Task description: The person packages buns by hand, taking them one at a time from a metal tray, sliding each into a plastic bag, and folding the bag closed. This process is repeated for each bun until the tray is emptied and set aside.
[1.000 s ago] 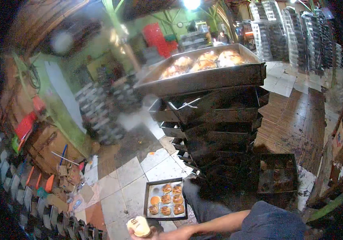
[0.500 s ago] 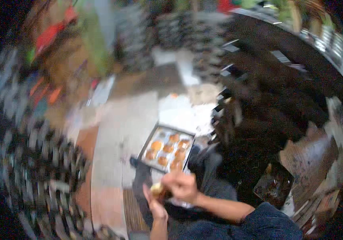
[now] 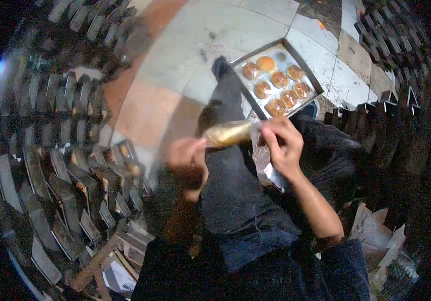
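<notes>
A bun in a clear plastic bag is stretched between my two hands above my lap. My left hand, smeared by motion, has its fingers closed at the left end of the bag. With thumb and fingers pinched, my right hand grips the plastic at the other end. From under the right hand hangs a shiny, crumpled piece of clear plastic. Just beyond the hands lies a square metal tray lined with white. Several round, browned buns sit in it, along with one paler orange bun.
My legs in dark trousers stretch out below the hands, beside the tray. Tiled floor spreads ahead. Stacked dark angular metal pieces rise at the left, and similar ones at the right. Torn cardboard lies at lower right.
The view has tilted down and turned. My hands, close together around the bun before, are now apart with the bagged bun drawn out sideways between them.
</notes>
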The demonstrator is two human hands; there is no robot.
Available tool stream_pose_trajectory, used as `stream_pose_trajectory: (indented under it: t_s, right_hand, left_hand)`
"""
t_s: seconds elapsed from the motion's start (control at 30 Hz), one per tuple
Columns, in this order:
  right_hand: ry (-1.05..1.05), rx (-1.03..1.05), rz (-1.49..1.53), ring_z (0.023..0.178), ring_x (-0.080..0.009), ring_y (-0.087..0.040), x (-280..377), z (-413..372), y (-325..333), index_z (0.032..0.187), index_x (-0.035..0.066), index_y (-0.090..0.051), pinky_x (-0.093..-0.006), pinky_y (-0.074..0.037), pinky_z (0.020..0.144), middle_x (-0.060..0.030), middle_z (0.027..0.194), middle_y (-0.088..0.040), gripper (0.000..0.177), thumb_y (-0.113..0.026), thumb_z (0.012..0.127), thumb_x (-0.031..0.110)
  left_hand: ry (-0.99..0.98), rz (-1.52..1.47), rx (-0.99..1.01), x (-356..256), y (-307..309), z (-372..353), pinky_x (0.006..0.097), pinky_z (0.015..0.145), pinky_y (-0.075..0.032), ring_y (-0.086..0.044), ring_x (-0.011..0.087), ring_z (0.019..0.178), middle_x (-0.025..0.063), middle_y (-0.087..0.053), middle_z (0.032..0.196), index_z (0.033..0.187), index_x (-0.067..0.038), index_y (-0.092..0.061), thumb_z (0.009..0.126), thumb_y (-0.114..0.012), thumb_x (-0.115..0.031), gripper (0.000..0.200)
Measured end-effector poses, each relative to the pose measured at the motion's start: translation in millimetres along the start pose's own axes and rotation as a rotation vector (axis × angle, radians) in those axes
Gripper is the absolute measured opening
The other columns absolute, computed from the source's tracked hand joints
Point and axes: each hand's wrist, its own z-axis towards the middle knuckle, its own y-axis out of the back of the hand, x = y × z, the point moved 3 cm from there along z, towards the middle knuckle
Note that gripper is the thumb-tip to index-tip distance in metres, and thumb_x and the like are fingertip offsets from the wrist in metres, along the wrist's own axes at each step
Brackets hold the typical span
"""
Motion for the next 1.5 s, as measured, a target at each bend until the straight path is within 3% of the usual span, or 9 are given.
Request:
stream_pose_trajectory:
  t_s: [0.2, 0.43, 0.5, 0.53, 0.7, 1.03, 1.17, 1.27, 1.5]
  right_hand:
    - [0.109, 0.011, -0.009, 0.065, -0.0188, -0.057, 1.8, -0.7, 1.5, 0.081, 0.003, -0.069, -0.0291, -0.045, 0.059, -0.0092, 0.075, -0.061, 0.011, -0.075, 0.073, 0.008]
    - [-0.07, -0.269, -0.142, 0.053, -0.0222, -0.049, -25.6, 34.6, -25.8, 0.066, 0.001, -0.055, -0.0338, -0.036, 0.049, -0.0109, 0.059, -0.047, 0.022, -0.063, 0.086, 0.006]
    - [-0.114, -0.292, -0.151, 0.051, -0.0205, -0.045, -16.3, 0.1, -23.8, 0.065, 0.0, -0.052, -0.0332, -0.035, 0.049, -0.0102, 0.059, -0.046, 0.025, -0.062, 0.088, 0.006]
    - [-0.2, -0.249, -0.149, 0.05, -0.0193, -0.042, -17.0, -25.2, -21.5, 0.064, 0.0, -0.051, -0.0335, -0.033, 0.049, -0.0096, 0.058, -0.045, 0.027, -0.061, 0.089, 0.007]
    - [-0.82, 0.237, -0.128, 0.051, -0.0233, -0.048, -17.9, -114.1, -10.9, 0.072, -0.003, -0.06, -0.0391, -0.039, 0.052, -0.0159, 0.06, -0.054, 0.028, -0.057, 0.092, 0.016]
    - [-0.125, 0.555, -0.097, 0.112, -0.0298, -0.06, 16.4, -0.8, -12.2, 0.12, 0.007, -0.061, -0.0383, -0.041, 0.103, -0.0119, 0.118, -0.063, 0.057, -0.081, 0.066, 0.015]
    - [-0.212, 0.47, 0.131, 0.101, -0.0299, -0.064, -49.6, 32.1, -6.9, 0.121, 0.001, -0.055, -0.0368, -0.05, 0.088, -0.0202, 0.115, -0.062, 0.064, -0.081, 0.066, 0.021]
    - [-1.013, 0.232, 0.301, 0.094, -0.0252, -0.062, -138.2, 51.1, 4.1, 0.114, 0.003, -0.056, -0.0348, -0.049, 0.084, -0.0156, 0.103, -0.063, 0.062, -0.079, 0.071, 0.041]
    - [-0.655, 0.265, -0.958, 0.069, -0.0224, -0.069, -393.5, 113.0, 96.4, 0.119, 0.0, -0.061, -0.034, -0.054, 0.054, -0.0201, 0.093, -0.068, 0.045, -0.049, 0.095, 0.035]
  left_hand:
    - [0.471, -0.932, -0.488, 33.7, -47.9, -62.4, 0.0367, 0.07, -0.05, -0.063, 0.0253, 0.079, 0.0119, -0.068, 0.089, 0.086, -0.002, -0.066, 0.08, -0.068, -0.013, 0.013]
    - [0.761, -0.446, -0.004, 22.3, -35.4, -4.8, 0.0364, 0.067, -0.048, -0.06, 0.0195, 0.074, 0.0094, -0.063, 0.079, 0.088, -0.005, -0.061, 0.085, -0.066, -0.017, 0.014]
    - [0.349, -0.435, 0.184, 29.9, -12.3, -21.7, 0.0306, 0.069, -0.048, -0.06, 0.0174, 0.078, 0.0052, -0.065, 0.084, 0.099, -0.004, -0.064, 0.088, -0.066, -0.026, 0.024]
    - [1.047, -0.515, 0.194, 28.3, -7.2, -44.2, 0.0306, 0.072, -0.048, -0.059, 0.014, 0.079, 0.0038, -0.066, 0.083, 0.098, -0.004, -0.065, 0.088, -0.067, -0.023, 0.021]
    - [0.481, 0.041, 0.401, -17.4, 32.4, -77.4, 0.0299, 0.069, -0.05, -0.06, 0.0139, 0.072, 0.0044, -0.067, 0.078, 0.083, -0.004, -0.067, 0.085, -0.071, -0.018, 0.015]
    - [0.695, 0.062, 0.505, 15.3, 7.4, 21.7, 0.029, 0.065, -0.048, -0.06, 0.0147, 0.072, 0.0058, -0.067, 0.078, 0.091, -0.002, -0.068, 0.09, -0.061, -0.02, 0.019]
    - [0.231, -0.055, 0.118, 41.4, -14.7, 20.8, 0.0294, 0.076, -0.048, -0.06, 0.0163, 0.085, 0.0122, -0.065, 0.094, 0.094, 0.003, -0.063, 0.094, -0.052, -0.02, 0.026]
    - [0.908, -0.257, 0.287, 5.6, -40.3, -2.0, 0.0309, 0.076, -0.048, -0.06, 0.0209, 0.084, 0.0118, -0.063, 0.089, 0.1, 0.001, -0.059, 0.089, -0.059, -0.019, 0.023]
    - [0.627, -0.043, 1.133, -70.5, -166.8, -71.5, 0.0498, 0.085, -0.048, -0.061, 0.0423, 0.094, 0.0278, -0.058, 0.107, 0.131, -0.001, -0.04, 0.076, -0.071, -0.022, 0.067]
